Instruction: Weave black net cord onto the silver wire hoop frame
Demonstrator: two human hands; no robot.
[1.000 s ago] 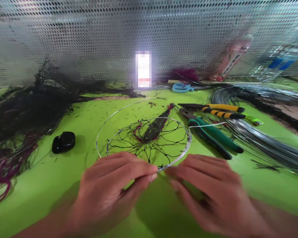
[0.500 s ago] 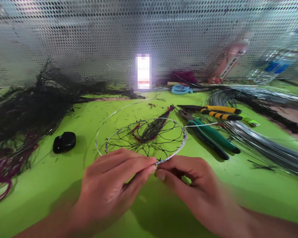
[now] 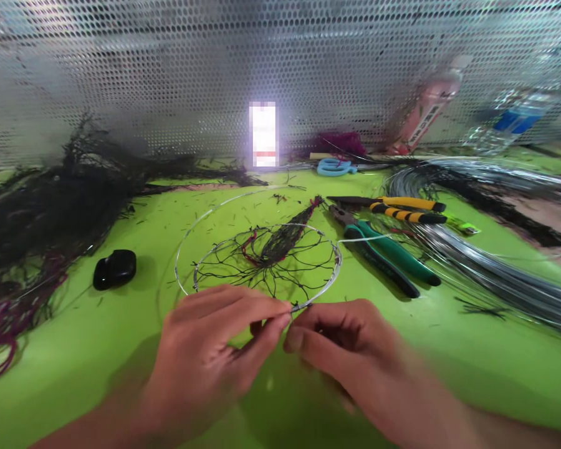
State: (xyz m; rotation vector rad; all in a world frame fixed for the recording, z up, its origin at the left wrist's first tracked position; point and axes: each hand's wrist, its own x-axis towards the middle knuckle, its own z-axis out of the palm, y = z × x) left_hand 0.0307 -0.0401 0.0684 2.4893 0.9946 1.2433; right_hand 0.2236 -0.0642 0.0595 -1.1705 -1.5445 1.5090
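Observation:
A wire hoop (image 3: 333, 274) lies toward me, its near edge raised to my fingers. Black netting (image 3: 287, 240) with dark red cord is strung across it, gathered into a narrow bunch that points to the far right. My left hand (image 3: 224, 349) pinches the hoop's near edge between thumb and fingertips. Just right of that spot is my right hand (image 3: 350, 349), its thumb and index finger pressed together below the hoop; what they pinch is too small to make out. A loose wire end (image 3: 364, 238) sticks out from the hoop's right side.
Green-handled pliers (image 3: 388, 259) and yellow-black pliers (image 3: 397, 209) lie right of the hoop, beside a coil of wire (image 3: 490, 274). Black netting is heaped at left (image 3: 51, 231), near a black case (image 3: 115, 269). Behind stand a lit phone (image 3: 264, 134), blue-handled scissors (image 3: 334, 167) and bottles (image 3: 430, 109).
My right fingertips have drawn slightly down and away from the hoop's edge. My left hand keeps its pinch. The whole view has shifted a little.

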